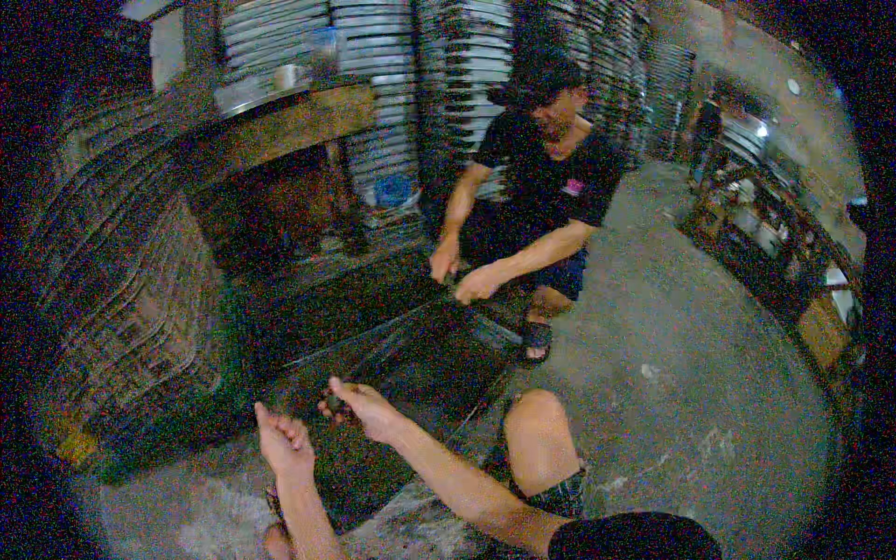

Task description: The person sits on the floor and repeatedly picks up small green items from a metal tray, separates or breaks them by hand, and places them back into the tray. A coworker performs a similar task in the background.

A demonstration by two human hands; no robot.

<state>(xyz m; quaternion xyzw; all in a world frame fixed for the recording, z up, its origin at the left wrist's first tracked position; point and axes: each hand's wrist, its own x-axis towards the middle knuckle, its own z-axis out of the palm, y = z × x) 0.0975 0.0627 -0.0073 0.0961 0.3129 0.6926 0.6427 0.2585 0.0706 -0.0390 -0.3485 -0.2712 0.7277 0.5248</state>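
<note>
My left hand (287,439) is at the lower left, fingers curled and thumb raised. Whether anything lies within that grasp is too dark and grainy to tell. Just right of it, my right hand (367,411) closes around a small dark piece (337,402), perhaps a bunched edge of the dark sheet. The dark sheet-like material (434,360), with thin pale lines or folds, stretches low over the floor between me and a co-worker. Opposite me, the co-worker's two hands (476,281) come together at its far end and grip something small there.
The co-worker (546,168) in dark clothes bends forward. Left are stacked ridged frames or trays (154,308) and a wooden bench (301,129) carrying a cup. Tall stacks of pale layers (378,63) stand behind. Cluttered items (763,217) line the concrete floor (672,364) at right.
</note>
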